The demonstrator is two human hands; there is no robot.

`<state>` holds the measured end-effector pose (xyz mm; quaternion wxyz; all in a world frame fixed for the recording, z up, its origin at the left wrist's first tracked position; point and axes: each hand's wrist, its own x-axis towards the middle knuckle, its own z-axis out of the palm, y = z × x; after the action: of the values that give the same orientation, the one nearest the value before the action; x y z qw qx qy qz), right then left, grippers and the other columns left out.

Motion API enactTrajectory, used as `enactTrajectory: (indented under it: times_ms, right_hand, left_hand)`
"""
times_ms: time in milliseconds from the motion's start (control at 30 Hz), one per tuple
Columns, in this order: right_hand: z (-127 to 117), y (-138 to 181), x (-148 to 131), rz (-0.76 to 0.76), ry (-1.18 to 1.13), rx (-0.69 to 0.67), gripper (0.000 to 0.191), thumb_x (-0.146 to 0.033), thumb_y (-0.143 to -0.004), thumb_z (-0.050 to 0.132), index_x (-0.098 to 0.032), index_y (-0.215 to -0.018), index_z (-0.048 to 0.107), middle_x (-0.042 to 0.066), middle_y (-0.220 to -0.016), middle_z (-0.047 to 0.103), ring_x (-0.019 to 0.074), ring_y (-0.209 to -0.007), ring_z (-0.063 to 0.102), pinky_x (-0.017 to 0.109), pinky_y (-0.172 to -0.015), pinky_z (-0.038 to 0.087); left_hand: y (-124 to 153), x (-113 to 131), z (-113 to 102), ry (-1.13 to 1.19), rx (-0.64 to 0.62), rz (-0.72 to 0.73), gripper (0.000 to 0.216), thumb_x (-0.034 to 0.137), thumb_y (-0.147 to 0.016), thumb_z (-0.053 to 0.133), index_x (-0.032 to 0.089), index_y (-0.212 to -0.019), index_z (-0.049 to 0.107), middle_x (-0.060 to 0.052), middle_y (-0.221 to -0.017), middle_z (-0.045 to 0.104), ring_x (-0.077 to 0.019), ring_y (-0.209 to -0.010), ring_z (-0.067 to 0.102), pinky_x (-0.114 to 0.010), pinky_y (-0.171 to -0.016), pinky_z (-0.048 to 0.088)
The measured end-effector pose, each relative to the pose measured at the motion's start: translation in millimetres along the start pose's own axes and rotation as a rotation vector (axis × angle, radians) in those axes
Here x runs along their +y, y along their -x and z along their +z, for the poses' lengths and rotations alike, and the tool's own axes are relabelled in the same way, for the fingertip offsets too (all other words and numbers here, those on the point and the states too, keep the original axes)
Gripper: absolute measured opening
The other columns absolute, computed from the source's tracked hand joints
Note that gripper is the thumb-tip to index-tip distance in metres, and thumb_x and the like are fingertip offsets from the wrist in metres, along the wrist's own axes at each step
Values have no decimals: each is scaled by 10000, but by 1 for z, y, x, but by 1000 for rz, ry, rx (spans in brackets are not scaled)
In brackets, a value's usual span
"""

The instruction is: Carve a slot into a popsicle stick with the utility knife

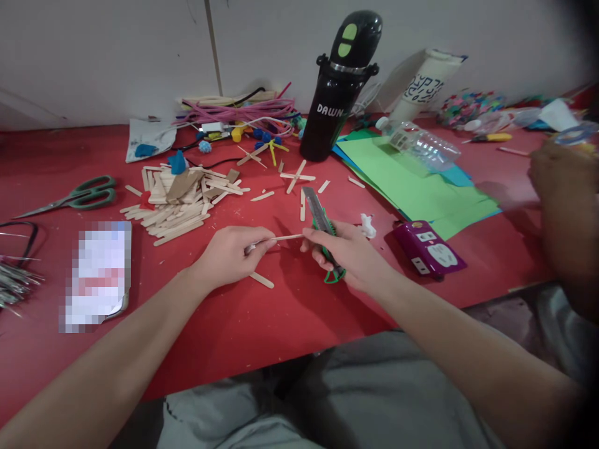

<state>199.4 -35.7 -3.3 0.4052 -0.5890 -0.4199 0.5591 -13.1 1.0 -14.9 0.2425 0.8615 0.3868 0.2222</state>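
My left hand (238, 252) pinches one end of a thin wooden craft stick (289, 237), held just above the red table. Its other end meets the fingertips of my right hand (346, 252). That right hand is also closed around a green box cutter (319, 215), whose blade points up and away from me. Below my left hand another craft stick (262, 280) lies on the table. Beyond my hands are two sticks crossed in an X (296, 177) and a notched stick (302, 204). A heap of craft sticks (182, 199) sits to the left.
Green scissors (88, 193) and a phone (100, 274) lie left. A black bottle (334, 93) stands at the back. Green paper sheets (416, 181), a clear plastic bottle (423, 146) and a purple power strip (428, 249) are right. Another person's hand (561, 181) rests at far right.
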Motion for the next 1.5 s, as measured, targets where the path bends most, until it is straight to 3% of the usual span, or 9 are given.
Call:
enactTrajectory:
  times_ms: [133,300,533,667,800,933,1033,1167,1500]
  right_hand:
    - [-3,0,1,-42,7,-18,131,-263,-803,652,-160,-752,588,-30,-527,548,73,-440,456,208,-397,329]
    - [-4,2,3,-110,9,-61,183,-286,-803,656,-180,-932,583,15,-753,681,71,-462,472,217,-401,341]
    - [-3,5,1,-154,150,-81,171,-343,-839,632,-194,-894,568,26,-789,702,81,-474,478,229,-414,371]
    - [-4,6,-3,-228,345,-39,213,-403,-892,568,-194,-850,577,-14,-614,606,105,-466,485,254,-440,371]
    - [-5,13,-5,-365,580,46,286,-421,-959,454,-206,-787,530,-44,-545,485,113,-489,474,275,-521,370]
    - [-4,23,-2,-384,705,-34,225,-366,-982,395,-209,-963,556,-12,-667,557,139,-561,516,293,-571,393]
    - [-2,31,3,-361,770,-107,337,-315,-976,389,-213,-1271,517,66,-934,681,202,-790,633,341,-718,465]
    - [2,35,7,-361,794,-110,483,-254,-950,403,-176,-1426,423,120,-1244,643,258,-1086,612,399,-876,473]
    - [9,31,-4,-375,865,-204,567,-170,-945,350,-225,-1508,320,99,-1048,682,200,-833,625,316,-704,474]
  left_hand:
    - [-1,3,-2,21,-32,-66,256,383,-911,483,208,-909,670,40,-623,577,-80,-567,488,-216,-559,332]
    - [-1,3,-5,75,-102,-99,326,428,-928,432,186,-858,639,39,-608,522,-81,-549,458,-223,-538,314]
    - [0,1,-8,117,-116,-137,319,408,-930,407,181,-759,553,45,-594,463,-88,-553,420,-236,-535,300]
    - [-1,2,-9,148,-127,-151,298,379,-924,400,186,-738,530,46,-583,452,-94,-553,420,-248,-542,299]
    - [-2,2,-7,111,-5,-221,286,354,-904,405,185,-705,521,34,-587,471,-104,-564,424,-260,-550,298]
    - [-4,3,-5,-20,113,-345,280,344,-883,417,189,-687,543,24,-576,479,-118,-565,425,-271,-553,288]
    - [-6,5,-3,-159,74,-389,294,358,-880,417,196,-673,547,8,-595,523,-130,-568,447,-277,-544,261]
    - [-9,7,-1,-325,5,-401,319,388,-894,396,208,-692,564,-18,-645,593,-167,-636,529,-282,-542,230]
    - [-11,8,-1,-387,-48,-408,343,414,-907,368,211,-681,529,-25,-671,613,-184,-671,552,-289,-533,210]
